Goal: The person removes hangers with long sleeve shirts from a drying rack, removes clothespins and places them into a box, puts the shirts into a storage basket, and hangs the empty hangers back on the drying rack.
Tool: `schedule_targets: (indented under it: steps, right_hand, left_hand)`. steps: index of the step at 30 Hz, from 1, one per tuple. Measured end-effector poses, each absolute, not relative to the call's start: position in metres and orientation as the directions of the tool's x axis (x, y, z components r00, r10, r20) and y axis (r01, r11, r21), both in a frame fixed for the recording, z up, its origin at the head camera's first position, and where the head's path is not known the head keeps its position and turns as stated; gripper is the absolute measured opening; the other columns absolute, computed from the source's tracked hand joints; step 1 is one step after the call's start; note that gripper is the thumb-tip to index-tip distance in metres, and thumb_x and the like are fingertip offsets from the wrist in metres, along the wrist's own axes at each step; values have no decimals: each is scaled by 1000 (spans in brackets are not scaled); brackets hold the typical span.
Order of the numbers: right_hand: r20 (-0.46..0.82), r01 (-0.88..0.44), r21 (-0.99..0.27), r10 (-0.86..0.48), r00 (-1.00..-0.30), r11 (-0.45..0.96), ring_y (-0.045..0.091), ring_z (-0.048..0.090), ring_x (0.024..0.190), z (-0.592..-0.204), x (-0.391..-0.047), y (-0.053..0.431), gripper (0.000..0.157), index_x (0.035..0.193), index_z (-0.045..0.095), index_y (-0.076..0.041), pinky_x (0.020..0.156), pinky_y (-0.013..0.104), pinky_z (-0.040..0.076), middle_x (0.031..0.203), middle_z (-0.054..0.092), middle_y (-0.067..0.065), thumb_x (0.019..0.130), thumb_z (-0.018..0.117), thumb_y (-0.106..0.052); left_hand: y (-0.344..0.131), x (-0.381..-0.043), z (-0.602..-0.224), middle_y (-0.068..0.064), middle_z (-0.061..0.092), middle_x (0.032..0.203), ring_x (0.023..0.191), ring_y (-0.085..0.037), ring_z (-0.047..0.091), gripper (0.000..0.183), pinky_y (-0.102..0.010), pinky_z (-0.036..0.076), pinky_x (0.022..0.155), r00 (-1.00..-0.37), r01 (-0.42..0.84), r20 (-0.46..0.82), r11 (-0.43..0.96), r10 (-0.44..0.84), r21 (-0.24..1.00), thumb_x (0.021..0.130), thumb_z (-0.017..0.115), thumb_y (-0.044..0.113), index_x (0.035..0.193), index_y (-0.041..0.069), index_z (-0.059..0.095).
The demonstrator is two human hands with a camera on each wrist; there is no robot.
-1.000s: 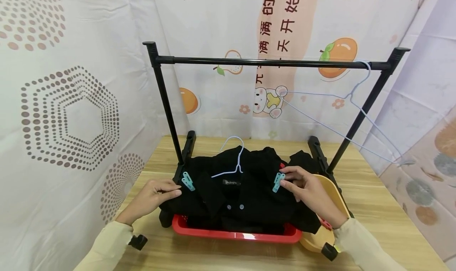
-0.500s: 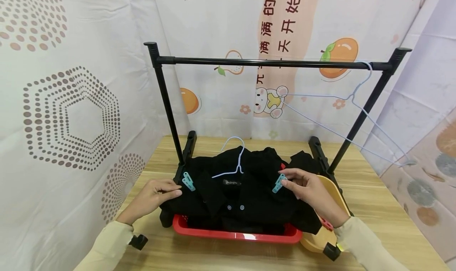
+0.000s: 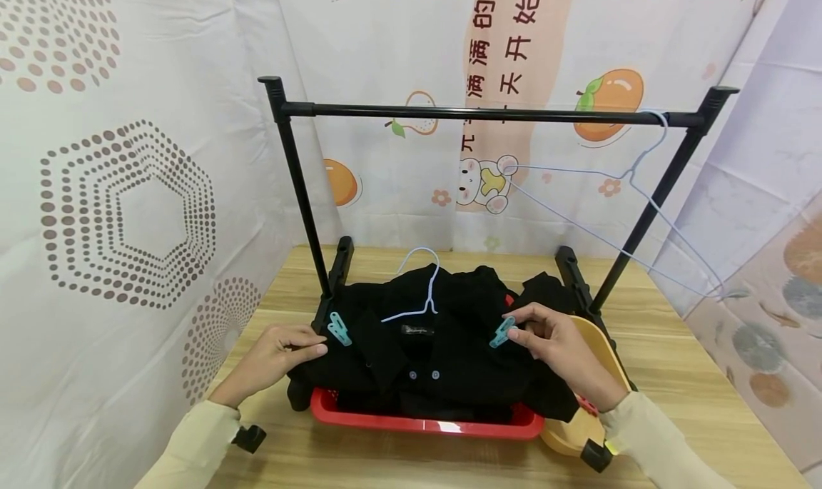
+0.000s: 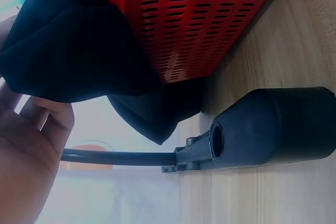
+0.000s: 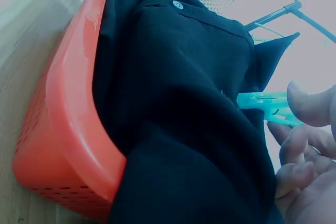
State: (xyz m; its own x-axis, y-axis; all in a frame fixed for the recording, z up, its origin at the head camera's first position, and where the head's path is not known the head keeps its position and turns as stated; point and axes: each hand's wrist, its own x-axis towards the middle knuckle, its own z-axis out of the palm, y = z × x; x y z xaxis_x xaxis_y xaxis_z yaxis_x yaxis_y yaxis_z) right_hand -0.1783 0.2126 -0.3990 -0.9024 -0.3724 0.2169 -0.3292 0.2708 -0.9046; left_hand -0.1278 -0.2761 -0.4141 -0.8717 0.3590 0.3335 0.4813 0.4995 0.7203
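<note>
A black buttoned shirt [image 3: 475,375], with a light blue hanger [image 3: 429,289] at its collar, lies over a red basket [image 3: 420,424]. My left hand [image 3: 277,355] pinches the shirt's left edge; in the left wrist view its fingers [image 4: 52,113] show under the cloth. Close by, a teal clothespin [image 3: 339,329] sits on the left shoulder. My right hand [image 3: 555,339] pinches a second teal clothespin [image 3: 501,333] between thumb and fingers at the right shoulder. In the right wrist view this clothespin's tip [image 5: 247,100] meets the black cloth.
A black garment rack [image 3: 488,113] stands around the basket on the wooden table [image 3: 681,375]. Another blue hanger [image 3: 632,171] hangs at the bar's right end. A yellow container [image 3: 597,339] with a red item [image 3: 587,405] stands beneath my right forearm.
The right clothespin's handle ends have come closer together between my right thumb and fingers, and it tilts slightly more. My left hand and the shirt hold still. The hanging hanger sways slightly.
</note>
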Motion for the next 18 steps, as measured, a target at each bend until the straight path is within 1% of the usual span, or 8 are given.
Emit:
schedule_targets:
  steps: [5,10,14,18]
  right_hand:
    - [306,-408,-882,-371,-877,236,18,50,57,-400,-178,210,13,111,70,-6,52,31,47,88,65,12,99,71,-11]
    - [349,-435,-875,-347,-871,212,18,50,56,-399,-179,207,7,103,70,-4,51,30,48,90,70,13,97,71,-6]
    - [364,-432,-882,-309,-879,189,18,50,57,-398,-180,208,5,101,70,-2,51,30,47,89,71,14,96,72,-3]
    - [375,-430,-884,-269,-887,185,18,48,57,-396,-180,210,7,103,71,0,51,31,44,82,67,17,96,71,-2]
  left_hand:
    - [-276,-127,-414,8,74,96,77,-11,61,17,-28,52,68,-871,482,337,496,357,722,97,72,12,112,11,81]
    - [-275,-127,-414,6,75,96,76,-11,60,17,-28,51,66,-868,489,343,497,359,717,97,73,12,112,10,81]
    - [-275,-127,-415,6,74,96,76,-10,59,17,-28,51,66,-868,490,344,497,359,716,97,72,12,112,10,81]
    - [-276,-127,-416,7,74,94,75,-10,59,17,-28,51,65,-867,491,345,496,360,716,97,72,12,111,11,82]
